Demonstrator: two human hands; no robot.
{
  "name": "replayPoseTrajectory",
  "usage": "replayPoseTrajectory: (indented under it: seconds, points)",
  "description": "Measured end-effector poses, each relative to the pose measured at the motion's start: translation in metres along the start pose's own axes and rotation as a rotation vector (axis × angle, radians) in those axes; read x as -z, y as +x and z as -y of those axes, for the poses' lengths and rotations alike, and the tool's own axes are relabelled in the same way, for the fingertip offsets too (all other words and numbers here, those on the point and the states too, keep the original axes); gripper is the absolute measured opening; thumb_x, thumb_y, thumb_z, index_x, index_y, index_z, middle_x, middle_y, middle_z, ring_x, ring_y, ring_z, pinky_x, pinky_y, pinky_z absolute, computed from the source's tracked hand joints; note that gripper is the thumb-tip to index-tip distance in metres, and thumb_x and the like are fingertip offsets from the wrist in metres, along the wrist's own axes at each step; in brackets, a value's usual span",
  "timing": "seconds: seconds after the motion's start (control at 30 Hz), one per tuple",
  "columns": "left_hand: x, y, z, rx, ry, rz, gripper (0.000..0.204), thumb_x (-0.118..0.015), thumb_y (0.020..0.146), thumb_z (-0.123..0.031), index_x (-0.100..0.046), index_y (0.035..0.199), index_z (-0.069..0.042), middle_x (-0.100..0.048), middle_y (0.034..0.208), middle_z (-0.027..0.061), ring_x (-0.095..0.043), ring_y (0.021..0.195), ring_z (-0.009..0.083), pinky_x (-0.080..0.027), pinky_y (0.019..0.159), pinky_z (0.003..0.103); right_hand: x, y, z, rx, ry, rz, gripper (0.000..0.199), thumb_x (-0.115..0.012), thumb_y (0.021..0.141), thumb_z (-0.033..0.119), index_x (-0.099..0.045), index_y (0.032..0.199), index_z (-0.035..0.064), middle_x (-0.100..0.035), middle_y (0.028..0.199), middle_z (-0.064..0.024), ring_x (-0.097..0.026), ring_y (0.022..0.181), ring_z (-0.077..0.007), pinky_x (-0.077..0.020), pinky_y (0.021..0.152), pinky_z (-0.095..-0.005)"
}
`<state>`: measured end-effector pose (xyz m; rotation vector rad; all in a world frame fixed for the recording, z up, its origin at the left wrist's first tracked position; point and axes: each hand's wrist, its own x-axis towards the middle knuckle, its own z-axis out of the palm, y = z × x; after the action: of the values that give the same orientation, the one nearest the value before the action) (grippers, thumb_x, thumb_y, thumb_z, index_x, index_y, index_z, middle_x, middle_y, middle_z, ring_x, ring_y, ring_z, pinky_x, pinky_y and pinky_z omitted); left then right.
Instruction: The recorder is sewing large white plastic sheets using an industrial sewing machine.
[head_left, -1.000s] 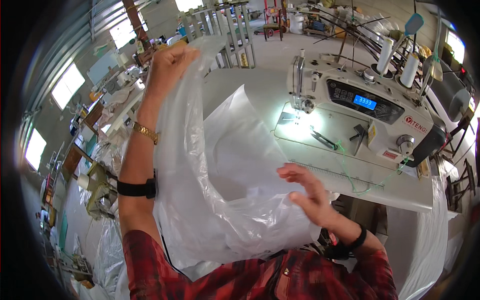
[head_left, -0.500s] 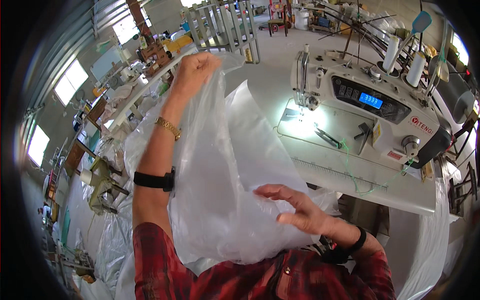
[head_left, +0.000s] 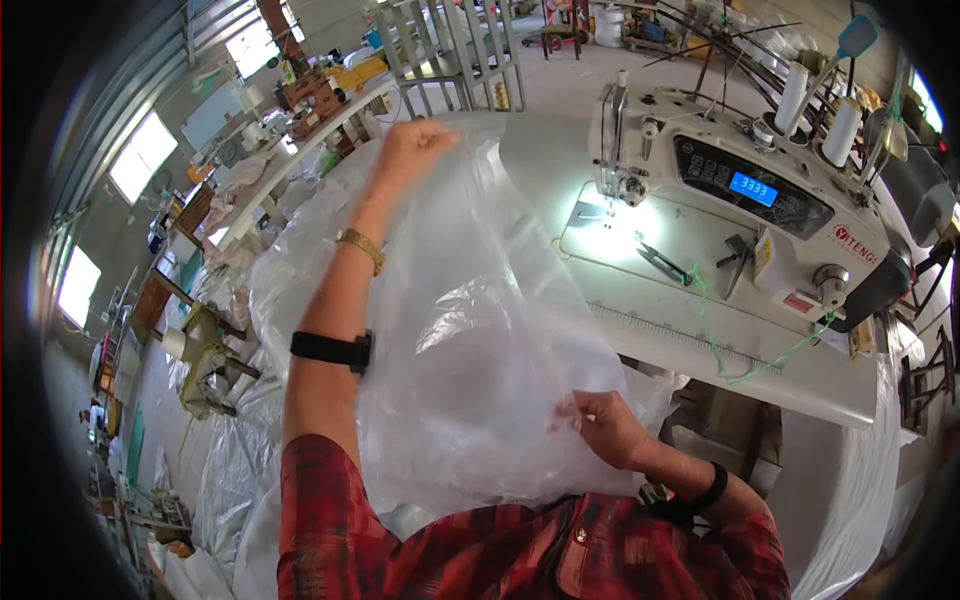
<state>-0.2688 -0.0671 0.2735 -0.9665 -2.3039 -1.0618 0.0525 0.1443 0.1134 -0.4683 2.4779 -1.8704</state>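
A big sheet of clear plastic film (head_left: 440,370) spreads across my lap and chest, creased and shiny, with a smooth whitish layer showing through it. My left hand (head_left: 415,152), arm stretched forward, is closed on the film's far edge; it is slightly blurred. Nearer my body, my right hand (head_left: 607,425) has its thumb and fingers pinched together on the film's right side. Right of the film stands a white sewing machine (head_left: 750,190), its lamp lighting the needle area. Small dark thread snips (head_left: 662,265) lie on its bed, beside a green thread (head_left: 703,325).
White thread cones (head_left: 838,135) stand behind the machine. A ruler strip (head_left: 680,338) runs along the table's near edge. Far ahead is a grey slatted metal frame (head_left: 450,60). At left, a long cluttered bench (head_left: 290,150) and a stool (head_left: 205,350) stand among heaped plastic.
My left hand has come slightly nearer and to the right, spreading the film flatter. My right hand, formerly spread above the film, has moved right and pinched it.
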Motion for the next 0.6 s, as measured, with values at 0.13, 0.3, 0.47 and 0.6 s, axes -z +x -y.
replayPoseTrajectory:
  seconds: [0.13, 0.3, 0.47, 0.6]
  points:
    - [-0.043, -0.008, 0.033, 0.100, -0.087, -0.016, 0.026, -0.069, 0.087, -0.026, -0.068, 0.081, 0.000, -0.056, 0.059, 0.0016, -0.045, 0.057, 0.0078, -0.040, 0.054, 0.028, 0.030, 0.016, 0.004, 0.160, -0.558, -0.062, 0.012, -0.060, 0.088, 0.011, -0.064, 0.095, 0.0011, -0.068, 0.088, -0.0152, -0.067, 0.083, -0.0281, -0.0513, 0.074, -0.0383]
    - [-0.076, -0.003, 0.049, 0.221, 0.029, 0.024, 0.027, -0.068, 0.086, -0.028, -0.067, 0.078, -0.003, -0.060, 0.061, 0.0076, -0.053, 0.055, 0.0143, -0.044, 0.058, 0.033, 0.067, 0.054, 0.013, 0.264, -0.776, -0.105, 0.016, -0.063, 0.086, 0.011, -0.064, 0.101, 0.0034, -0.069, 0.089, -0.0119, -0.066, 0.084, -0.0293, -0.0509, 0.075, -0.0398]
    - [-0.105, 0.004, 0.055, 0.324, 0.133, -0.038, 0.030, -0.067, 0.085, -0.031, -0.065, 0.077, -0.003, -0.063, 0.071, 0.0172, -0.062, 0.069, 0.0344, -0.046, 0.064, 0.043, 0.076, 0.103, -0.004, 0.308, -0.933, -0.008, 0.016, -0.061, 0.087, 0.015, -0.061, 0.100, 0.0046, -0.067, 0.084, -0.0105, -0.066, 0.081, -0.0275, -0.0510, 0.074, -0.0386]
    - [-0.122, -0.003, 0.070, 0.308, 0.290, -0.109, 0.027, -0.066, 0.085, -0.028, -0.064, 0.076, -0.002, -0.063, 0.078, 0.0192, -0.060, 0.077, 0.0399, -0.045, 0.066, 0.046, 0.080, 0.132, -0.021, 0.372, -1.040, 0.110, 0.015, -0.061, 0.088, 0.023, -0.058, 0.089, 0.0089, -0.063, 0.079, -0.0067, -0.066, 0.077, -0.0249, -0.0511, 0.071, -0.0378]
